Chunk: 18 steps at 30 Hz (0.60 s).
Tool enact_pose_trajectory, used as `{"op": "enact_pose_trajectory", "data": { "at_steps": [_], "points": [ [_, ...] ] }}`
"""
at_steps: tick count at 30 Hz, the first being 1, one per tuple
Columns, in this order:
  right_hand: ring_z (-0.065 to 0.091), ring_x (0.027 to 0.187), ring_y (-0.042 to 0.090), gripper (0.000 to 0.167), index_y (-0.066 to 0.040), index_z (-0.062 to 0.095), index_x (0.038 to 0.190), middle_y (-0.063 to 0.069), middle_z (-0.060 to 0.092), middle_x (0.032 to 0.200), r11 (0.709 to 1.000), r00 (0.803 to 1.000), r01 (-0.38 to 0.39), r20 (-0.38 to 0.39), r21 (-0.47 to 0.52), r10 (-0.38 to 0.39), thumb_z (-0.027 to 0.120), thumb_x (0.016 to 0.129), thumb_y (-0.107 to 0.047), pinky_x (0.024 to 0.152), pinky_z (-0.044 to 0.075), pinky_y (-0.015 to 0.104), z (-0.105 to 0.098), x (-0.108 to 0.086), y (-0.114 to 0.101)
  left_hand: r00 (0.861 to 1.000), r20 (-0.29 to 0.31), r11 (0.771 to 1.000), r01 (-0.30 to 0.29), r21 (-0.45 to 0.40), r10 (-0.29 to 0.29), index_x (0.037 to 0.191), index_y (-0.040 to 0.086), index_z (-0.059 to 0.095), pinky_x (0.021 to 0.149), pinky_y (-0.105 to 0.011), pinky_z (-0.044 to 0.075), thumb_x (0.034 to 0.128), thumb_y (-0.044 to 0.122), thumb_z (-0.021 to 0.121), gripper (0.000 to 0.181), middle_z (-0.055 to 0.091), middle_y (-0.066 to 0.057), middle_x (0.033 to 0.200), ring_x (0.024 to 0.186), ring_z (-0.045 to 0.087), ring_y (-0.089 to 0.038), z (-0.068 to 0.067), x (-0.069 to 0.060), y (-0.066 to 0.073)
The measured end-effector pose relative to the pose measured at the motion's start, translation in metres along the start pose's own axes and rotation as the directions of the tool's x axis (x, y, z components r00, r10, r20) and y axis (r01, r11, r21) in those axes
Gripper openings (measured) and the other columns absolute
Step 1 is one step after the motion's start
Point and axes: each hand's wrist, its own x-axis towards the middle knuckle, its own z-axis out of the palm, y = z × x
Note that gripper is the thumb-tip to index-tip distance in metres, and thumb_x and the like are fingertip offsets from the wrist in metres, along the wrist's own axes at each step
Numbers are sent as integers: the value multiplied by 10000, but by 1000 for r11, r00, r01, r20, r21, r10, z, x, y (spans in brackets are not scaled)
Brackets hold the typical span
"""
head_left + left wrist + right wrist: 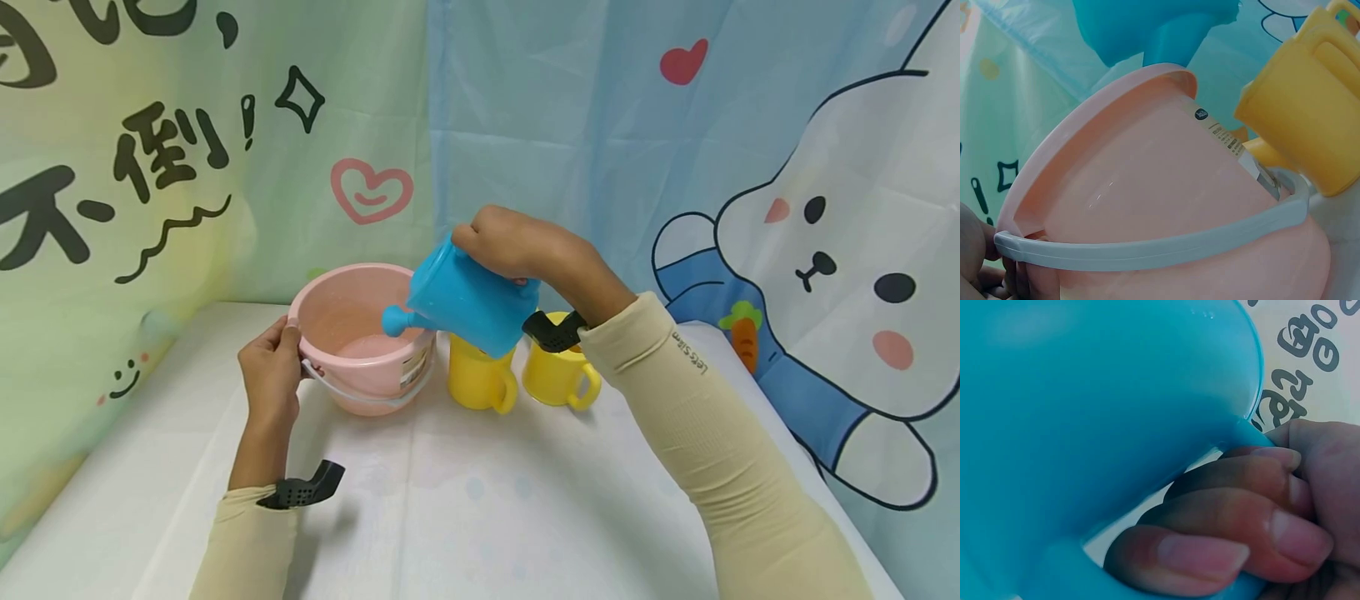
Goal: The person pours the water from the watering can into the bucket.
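A blue toy watering can (472,298) is tipped to the left, its round-ended spout (401,321) over the opening of a pink bucket (367,383). My right hand (517,242) grips the can by its handle, and the right wrist view shows the fingers (1222,506) curled through it. At the bucket's left side my left hand (272,367) pinches the rim, thumb on top, near the end of the pale bail handle (1160,250). The bucket stands upright on the table. No stream of water can be made out.
Two yellow mug-like vessels with handles, one (480,379) close to the bucket and another (555,375) farther right, stand on the white-covered table (465,517). Behind them hangs a printed cloth backdrop (525,125). Each wrist wears a black strap device (303,487).
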Motion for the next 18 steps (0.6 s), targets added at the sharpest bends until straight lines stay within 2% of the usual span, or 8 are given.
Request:
{"op": "enact_pose_trajectory", "data": {
  "at_steps": [9,18],
  "points": [
    [273,417,188,458,-114,317,598,53,304,502,1000,1000,-8,10,7,8,247,1015,-290,491,264,339,-1,1,3,1000,9,999,9,-32,-8,1404,11,498,470,-202,533,1008,255,541,467,604,-107,862,465,570,-89,0,0,0],
    [276,413,188,435,-106,329,621,51,300,507,1000,1000,-10,3,6,10,253,1008,-290,479,259,331,-2,2,1,1000,4,1000,-10,-3,10,1396,4,504,462,-200,528,1008,267,538,470,610,-59,816,469,574,-81,-1,1,0]
  ]
}}
